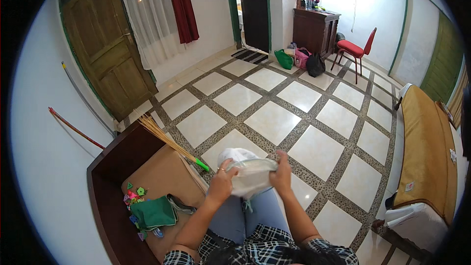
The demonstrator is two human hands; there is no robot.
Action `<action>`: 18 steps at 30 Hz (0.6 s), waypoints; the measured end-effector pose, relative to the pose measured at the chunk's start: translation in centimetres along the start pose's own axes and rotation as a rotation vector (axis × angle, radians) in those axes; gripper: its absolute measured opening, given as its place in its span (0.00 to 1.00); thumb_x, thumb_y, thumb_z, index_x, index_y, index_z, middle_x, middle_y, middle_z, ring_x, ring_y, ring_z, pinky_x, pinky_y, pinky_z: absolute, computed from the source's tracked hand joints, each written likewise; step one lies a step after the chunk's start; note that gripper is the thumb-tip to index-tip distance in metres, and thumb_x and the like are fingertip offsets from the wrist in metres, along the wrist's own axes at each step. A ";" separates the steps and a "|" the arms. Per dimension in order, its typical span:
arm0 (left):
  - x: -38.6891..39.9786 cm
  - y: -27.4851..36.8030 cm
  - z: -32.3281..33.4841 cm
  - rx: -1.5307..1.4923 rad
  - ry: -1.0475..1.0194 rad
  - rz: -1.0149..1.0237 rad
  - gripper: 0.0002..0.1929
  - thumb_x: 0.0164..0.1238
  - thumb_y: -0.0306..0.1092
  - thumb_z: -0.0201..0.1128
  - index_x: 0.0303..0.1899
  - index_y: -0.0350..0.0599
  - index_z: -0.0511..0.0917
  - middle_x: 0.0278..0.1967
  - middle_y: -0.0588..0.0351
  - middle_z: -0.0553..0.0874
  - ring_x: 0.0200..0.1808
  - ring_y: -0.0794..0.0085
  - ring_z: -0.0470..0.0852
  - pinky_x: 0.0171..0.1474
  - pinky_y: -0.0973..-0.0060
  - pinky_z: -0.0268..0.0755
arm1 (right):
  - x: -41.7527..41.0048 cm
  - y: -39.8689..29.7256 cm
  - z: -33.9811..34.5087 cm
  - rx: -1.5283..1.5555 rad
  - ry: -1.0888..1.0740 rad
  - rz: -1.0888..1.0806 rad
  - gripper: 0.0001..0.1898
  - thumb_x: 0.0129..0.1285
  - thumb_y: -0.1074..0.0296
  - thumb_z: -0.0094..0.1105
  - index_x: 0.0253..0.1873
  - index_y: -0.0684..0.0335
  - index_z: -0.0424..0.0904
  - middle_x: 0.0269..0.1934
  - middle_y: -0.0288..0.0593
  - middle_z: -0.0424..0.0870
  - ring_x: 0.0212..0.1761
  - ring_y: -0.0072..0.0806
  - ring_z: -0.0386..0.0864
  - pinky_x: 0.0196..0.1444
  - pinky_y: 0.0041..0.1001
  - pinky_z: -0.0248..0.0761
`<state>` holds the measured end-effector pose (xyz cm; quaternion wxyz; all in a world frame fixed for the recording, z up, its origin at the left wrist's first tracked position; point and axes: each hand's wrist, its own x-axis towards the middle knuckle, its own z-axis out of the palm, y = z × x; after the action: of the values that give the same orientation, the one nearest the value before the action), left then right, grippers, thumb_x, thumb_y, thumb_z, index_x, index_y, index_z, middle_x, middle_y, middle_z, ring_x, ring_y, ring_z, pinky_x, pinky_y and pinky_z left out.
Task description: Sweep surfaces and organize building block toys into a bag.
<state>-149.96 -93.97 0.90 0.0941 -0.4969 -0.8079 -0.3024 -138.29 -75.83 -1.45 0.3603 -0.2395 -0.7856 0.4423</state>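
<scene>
A white cloth article (250,180) with a pale green edge, perhaps a bag, is stretched above my lap. My left hand (222,184) grips its left side and wears a ring. The right side of the cloth is pinched in my right hand (281,176). A pale green cord (247,206) hangs from the lower edge, over my blue trousers (225,216). Some blur hides the exact shape of the cloth.
I sit on a brown cushioned bench (158,169). Left of me lie a green cloth pouch (154,213) and several small plastic shapes (134,195). A stick broom (173,143) leans over the bench edge. An ochre-covered piece of furniture (423,147) stands at right.
</scene>
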 end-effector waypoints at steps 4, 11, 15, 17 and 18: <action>0.5 -0.9 -1.5 0.001 -0.074 0.017 0.13 0.52 0.18 0.53 0.34 0.47 0.82 0.59 0.49 0.74 0.50 0.51 0.80 0.53 0.62 0.74 | 1.5 0.9 -0.8 -0.113 0.059 -0.006 0.25 0.42 0.85 0.51 0.51 0.64 0.71 0.41 0.57 0.77 0.46 0.50 0.76 0.50 0.36 0.70; 0.9 -1.9 -1.3 0.047 -0.102 0.061 0.20 0.53 0.18 0.52 0.47 0.45 0.83 0.64 0.49 0.71 0.57 0.52 0.75 0.59 0.64 0.69 | 1.6 -0.6 0.1 -0.130 -0.004 -0.154 0.24 0.42 0.85 0.49 0.50 0.66 0.71 0.43 0.57 0.75 0.47 0.53 0.74 0.51 0.40 0.70; 1.0 -2.3 -1.3 -0.029 -0.034 0.038 0.23 0.53 0.15 0.49 0.52 0.39 0.79 0.65 0.46 0.68 0.61 0.49 0.72 0.62 0.63 0.67 | 1.5 -3.1 -0.4 -0.098 -0.070 -0.178 0.20 0.49 0.81 0.58 0.50 0.65 0.73 0.46 0.58 0.74 0.50 0.52 0.74 0.50 0.39 0.70; 1.1 -2.3 -1.5 -0.059 -0.083 -0.016 0.25 0.52 0.14 0.49 0.53 0.39 0.78 0.65 0.44 0.68 0.61 0.48 0.72 0.62 0.63 0.67 | 1.0 -4.6 -0.7 -0.116 0.036 -0.279 0.18 0.50 0.79 0.60 0.48 0.64 0.74 0.46 0.56 0.76 0.49 0.50 0.75 0.50 0.39 0.70; 1.3 -2.2 -1.7 -0.098 -0.013 0.034 0.26 0.51 0.13 0.49 0.55 0.39 0.77 0.64 0.42 0.67 0.61 0.48 0.72 0.62 0.63 0.67 | 0.8 -5.4 -0.7 -0.143 0.153 -0.377 0.16 0.51 0.77 0.62 0.47 0.64 0.75 0.45 0.54 0.77 0.49 0.48 0.76 0.49 0.39 0.70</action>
<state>-152.75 -94.71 1.93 0.0693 -0.5164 -0.7842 -0.3369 -138.55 -77.62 3.72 0.4774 -0.1461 -0.8162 0.2907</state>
